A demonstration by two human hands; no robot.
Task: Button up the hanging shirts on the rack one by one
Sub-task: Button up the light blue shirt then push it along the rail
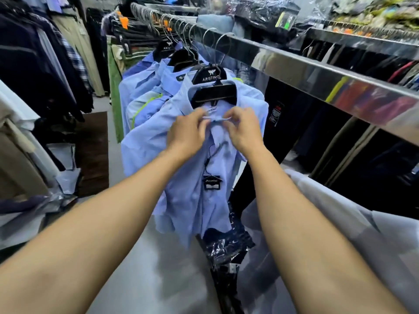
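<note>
- The front light-blue shirt (192, 177) hangs on a black hanger (214, 92) from the steel rail (317, 71), nearest the camera in a row of similar blue shirts (145, 91)
- The left hand (188, 130) pinches the left side of the collar band and the right hand (242, 128) pinches the right side, fingers curled on the cloth; the 2 hands sit close together at the neck, so the top button looks to be the step in hand
- The button and its hole are hidden by the fingertips, so I cannot tell whether it is through yet
- Risk: pulling the 2 edges hard could drag the shirt off the hanger shoulders or swing the hanger on the rail
- Risk: the placket below hangs open and rumpled, so a button could go into the wrong hole and skew the front
- Risk: the swing tag (212, 182) on its cord dangles over the placket and could get caught between the edges
- Clear plastic bags (229, 245) on the floor below hold dark folded garments; which kind I cannot tell
</note>
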